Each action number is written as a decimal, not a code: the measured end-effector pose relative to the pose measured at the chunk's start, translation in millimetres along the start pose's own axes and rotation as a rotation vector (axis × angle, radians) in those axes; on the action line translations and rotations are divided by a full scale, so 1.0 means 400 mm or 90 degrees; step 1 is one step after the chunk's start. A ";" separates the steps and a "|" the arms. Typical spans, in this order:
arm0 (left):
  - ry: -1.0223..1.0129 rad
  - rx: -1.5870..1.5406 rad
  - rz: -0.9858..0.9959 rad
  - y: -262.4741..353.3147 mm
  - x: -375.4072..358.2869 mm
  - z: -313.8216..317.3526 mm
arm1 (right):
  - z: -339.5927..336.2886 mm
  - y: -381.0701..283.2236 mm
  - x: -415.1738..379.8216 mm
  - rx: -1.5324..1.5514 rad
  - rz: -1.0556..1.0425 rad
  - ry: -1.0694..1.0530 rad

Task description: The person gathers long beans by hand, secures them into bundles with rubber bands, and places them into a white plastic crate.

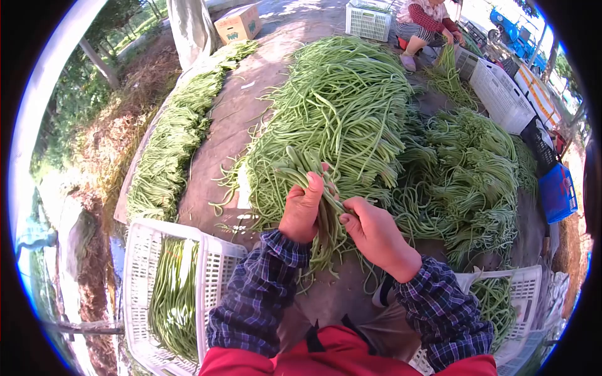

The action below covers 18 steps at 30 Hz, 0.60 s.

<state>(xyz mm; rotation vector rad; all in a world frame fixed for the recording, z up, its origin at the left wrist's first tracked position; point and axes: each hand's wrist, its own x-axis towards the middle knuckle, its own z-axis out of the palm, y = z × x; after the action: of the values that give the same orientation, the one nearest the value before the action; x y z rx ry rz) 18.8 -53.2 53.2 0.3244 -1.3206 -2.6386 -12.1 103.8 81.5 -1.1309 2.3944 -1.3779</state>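
A bunch of long green beans [329, 229] is gripped in my left hand [302, 207], its upper ends sticking out above the thumb and its long tails hanging down. My right hand [381, 237] pinches beans at the right side of the bunch, thumb and forefinger together. Just beyond both hands rises a large pile of long green beans [351, 94] on the ground sheet. Dark checked sleeves cover both forearms.
White crates of beans stand at the left [216, 276] and right [527, 294]. A bean row [169, 150] lies left, another heap [470, 169] right. Farther off are a cardboard box [238, 25], white crate [368, 22], blue crate [558, 193] and a crouching person [426, 25] handling beans.
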 end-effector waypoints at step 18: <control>-0.157 -0.329 -0.013 0.066 0.036 -0.038 | -0.148 0.119 -0.088 0.756 0.259 0.136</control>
<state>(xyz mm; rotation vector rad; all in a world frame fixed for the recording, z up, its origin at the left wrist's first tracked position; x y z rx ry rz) 10.5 -84.0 63.8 -0.0647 -0.6364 -2.9779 -40.8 181.4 69.1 -0.1674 1.2532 -2.2419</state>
